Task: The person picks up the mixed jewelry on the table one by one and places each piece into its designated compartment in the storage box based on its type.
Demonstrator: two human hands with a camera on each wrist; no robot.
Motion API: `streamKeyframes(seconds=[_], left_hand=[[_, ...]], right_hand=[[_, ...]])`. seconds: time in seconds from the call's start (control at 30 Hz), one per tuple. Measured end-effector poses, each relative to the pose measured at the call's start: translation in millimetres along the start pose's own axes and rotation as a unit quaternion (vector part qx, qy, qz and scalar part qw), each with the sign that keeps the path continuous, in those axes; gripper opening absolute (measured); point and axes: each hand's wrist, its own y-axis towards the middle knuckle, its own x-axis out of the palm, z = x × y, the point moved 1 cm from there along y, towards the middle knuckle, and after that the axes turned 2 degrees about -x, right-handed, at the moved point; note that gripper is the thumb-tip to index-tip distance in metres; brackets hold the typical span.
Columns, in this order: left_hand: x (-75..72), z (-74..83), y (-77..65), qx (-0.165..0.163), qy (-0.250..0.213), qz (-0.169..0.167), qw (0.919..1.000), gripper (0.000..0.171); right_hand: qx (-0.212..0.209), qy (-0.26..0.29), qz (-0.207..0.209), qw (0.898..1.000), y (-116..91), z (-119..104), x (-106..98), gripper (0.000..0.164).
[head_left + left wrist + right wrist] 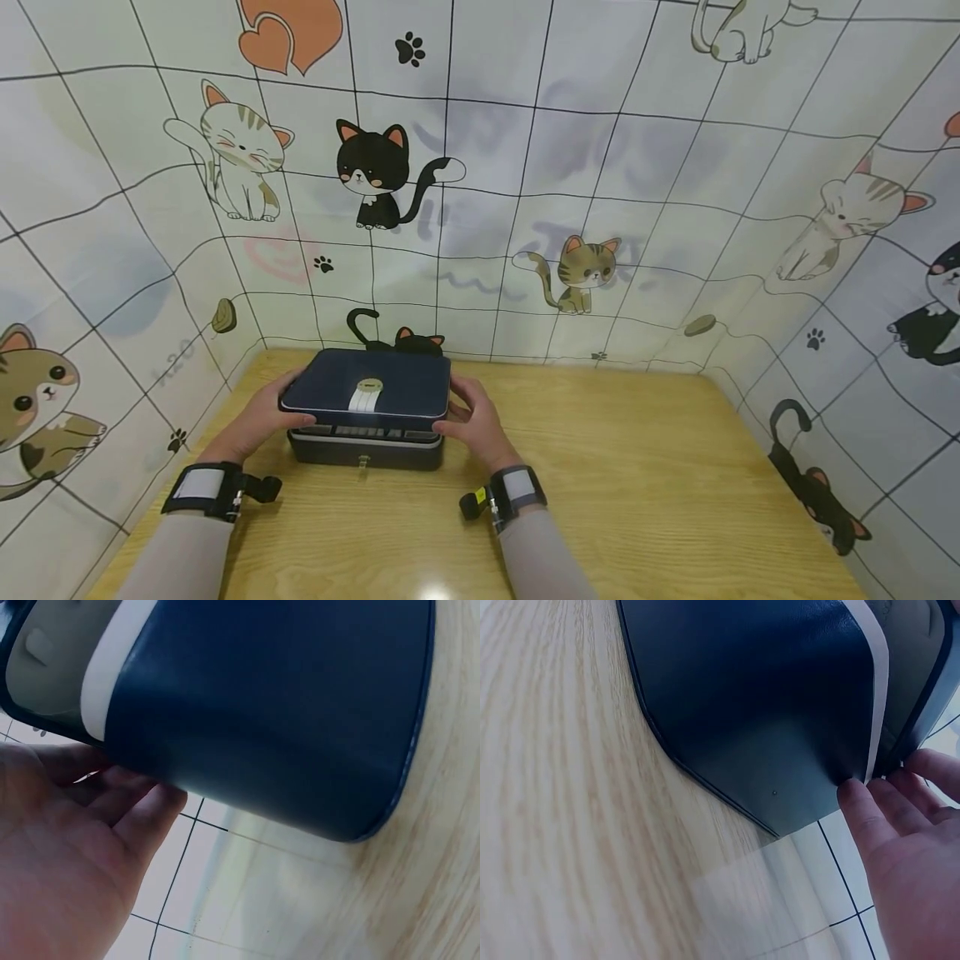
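Note:
A dark blue jewelry box [363, 451] stands on the table, with a small gold catch at its front. Its lid [322, 379] is raised a little at the front, and pale inner compartments show in the gap. A white strap [365, 400] with a round gold clasp lies on the lid. My left hand [264, 414] grips the lid's left side, thumb at the front corner. On the other side my right hand [480, 421] holds the lid the same way. Both wrist views show fingertips at the box sides near the light rim [112, 667] and the gap.
The wooden table [637, 467] extends to the right of the box. A cat-patterned cloth [487, 167] hangs close behind the box and along both sides. Each wrist wears a strapped camera [262, 488].

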Motion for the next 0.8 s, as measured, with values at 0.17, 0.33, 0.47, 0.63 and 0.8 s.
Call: streamKeyframes(seconds=[0.17,0.33,0.47,0.63,0.8], left_hand=[[1.4,-2.8,1.4,0.003,0.007,-0.003,1.0,0.107],[3.2,-3.1,1.4,-0.006,-0.003,-0.007,1.0,0.109],[4.7,-2.9,1.3,-0.012,-0.004,-0.007,0.9999,0.112],[5.9,-3.5,2.2,-0.013,0.002,-0.007,0.9999,0.114],[7.3,-4.6,3.3,-0.016,0.004,-0.01,0.9998,0.117]], right_hand=[[-0.001,-0.01,-0.008,1.0,1.3,4.4,-2.9,0.088],[0.002,-0.009,-0.014,1.0,2.1,9.3,-5.4,0.089],[0.006,-0.006,-0.017,1.0,2.6,11.2,-6.7,0.091],[0.009,-0.01,-0.019,1.0,3.1,11.4,-7.6,0.092],[0.019,-0.017,-0.018,1.0,2.9,11.8,-7.2,0.093]])
